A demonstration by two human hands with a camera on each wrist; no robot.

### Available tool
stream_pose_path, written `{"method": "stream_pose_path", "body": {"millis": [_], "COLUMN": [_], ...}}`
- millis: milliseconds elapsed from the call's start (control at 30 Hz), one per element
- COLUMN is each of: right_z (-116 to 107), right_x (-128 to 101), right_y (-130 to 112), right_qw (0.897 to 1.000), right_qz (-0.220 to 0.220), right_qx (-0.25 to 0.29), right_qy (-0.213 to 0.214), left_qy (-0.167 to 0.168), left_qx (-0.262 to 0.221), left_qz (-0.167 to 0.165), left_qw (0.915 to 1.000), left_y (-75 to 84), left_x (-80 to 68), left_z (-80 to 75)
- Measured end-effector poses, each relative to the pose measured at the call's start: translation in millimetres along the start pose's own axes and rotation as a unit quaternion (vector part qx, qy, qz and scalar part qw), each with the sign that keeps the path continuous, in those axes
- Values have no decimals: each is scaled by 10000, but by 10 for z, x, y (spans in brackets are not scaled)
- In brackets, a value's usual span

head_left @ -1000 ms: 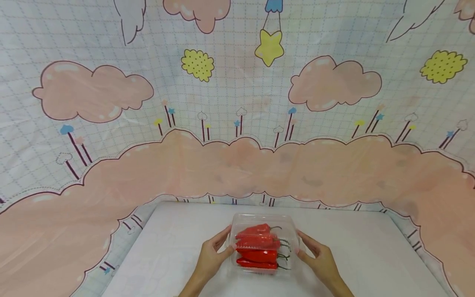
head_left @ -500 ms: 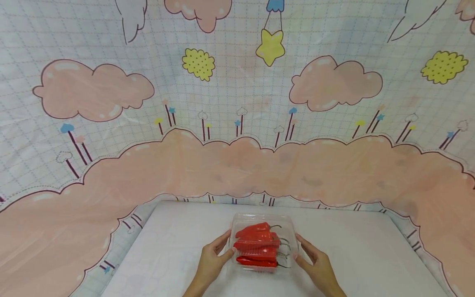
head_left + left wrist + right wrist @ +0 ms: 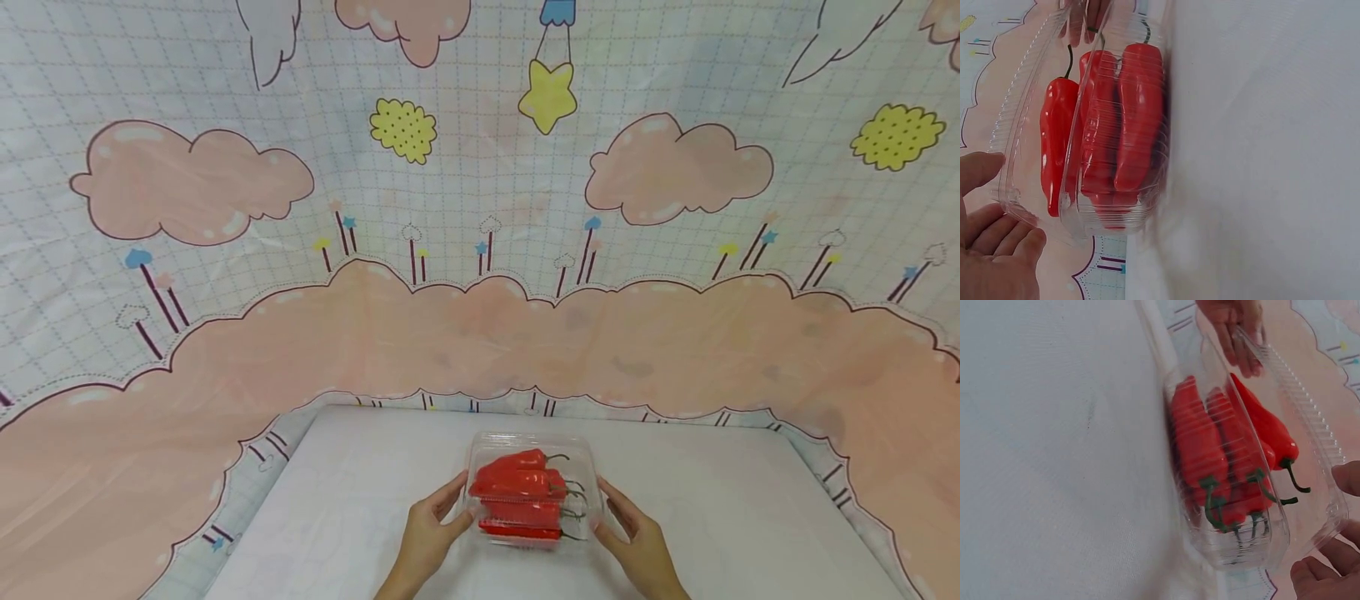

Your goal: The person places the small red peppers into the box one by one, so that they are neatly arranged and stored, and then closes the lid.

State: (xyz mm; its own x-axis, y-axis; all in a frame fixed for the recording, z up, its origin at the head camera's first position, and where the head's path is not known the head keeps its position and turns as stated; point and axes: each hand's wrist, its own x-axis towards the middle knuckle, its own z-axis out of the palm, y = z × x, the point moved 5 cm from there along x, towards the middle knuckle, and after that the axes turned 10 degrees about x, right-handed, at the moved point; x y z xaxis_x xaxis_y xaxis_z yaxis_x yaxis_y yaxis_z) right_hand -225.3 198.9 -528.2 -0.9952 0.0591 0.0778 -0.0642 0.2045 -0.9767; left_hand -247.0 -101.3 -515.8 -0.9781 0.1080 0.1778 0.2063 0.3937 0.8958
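Note:
A clear plastic clamshell box (image 3: 1116,219) stands on the white table with several red peppers (image 3: 521,483) inside, their green stems pointing right in the head view. Its lid (image 3: 1016,125) is tilted up over the peppers, apart from the base. My left hand (image 3: 427,529) holds the lid's left side, thumb (image 3: 982,169) on one face and fingers curled at the other. On the opposite side my right hand (image 3: 637,533) holds the lid the same way, fingers (image 3: 1325,569) under its corner.
The white table (image 3: 360,483) runs out to both sides of the box. Behind it hangs a cloth (image 3: 487,333) printed with pink clouds and yellow stars, which also comes down along the table's left and right edges.
The lid's ridged edge has shifted a little toward me over the peppers. Both hands have moved slightly nearer with it, keeping their hold.

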Motion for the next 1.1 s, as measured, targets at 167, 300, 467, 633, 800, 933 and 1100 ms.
{"method": "stream_pose_path", "body": {"millis": [167,300,467,633,800,933,1100], "right_z": [-6,-7,2,25,36,39,44], "right_x": [-6,5,7,-15,-23,-24,-25], "right_y": [23,63,102,86,86,86,105], "right_qw": [9999,9998,9998,9995,9995,9996,9996], "right_qz": [-158,-173,-187,-291,-249,-216,-241], "right_qx": [-14,-12,16,45,144,140,107], "right_qy": [40,57,88,119,130,139,134], "left_qy": [-36,-34,-1,-27,-98,-128,-160], "left_qx": [-21,-19,14,15,105,96,167], "left_qz": [-68,-11,56,28,-33,-20,-2], "left_qw": [10000,10000,10000,10000,9999,9999,9997], "left_y": [-33,-50,-83,-112,-116,-123,-146], "left_x": [-8,-7,-9,-24,-44,-42,-49], "left_z": [14,21,29,46,49,49,53]}}
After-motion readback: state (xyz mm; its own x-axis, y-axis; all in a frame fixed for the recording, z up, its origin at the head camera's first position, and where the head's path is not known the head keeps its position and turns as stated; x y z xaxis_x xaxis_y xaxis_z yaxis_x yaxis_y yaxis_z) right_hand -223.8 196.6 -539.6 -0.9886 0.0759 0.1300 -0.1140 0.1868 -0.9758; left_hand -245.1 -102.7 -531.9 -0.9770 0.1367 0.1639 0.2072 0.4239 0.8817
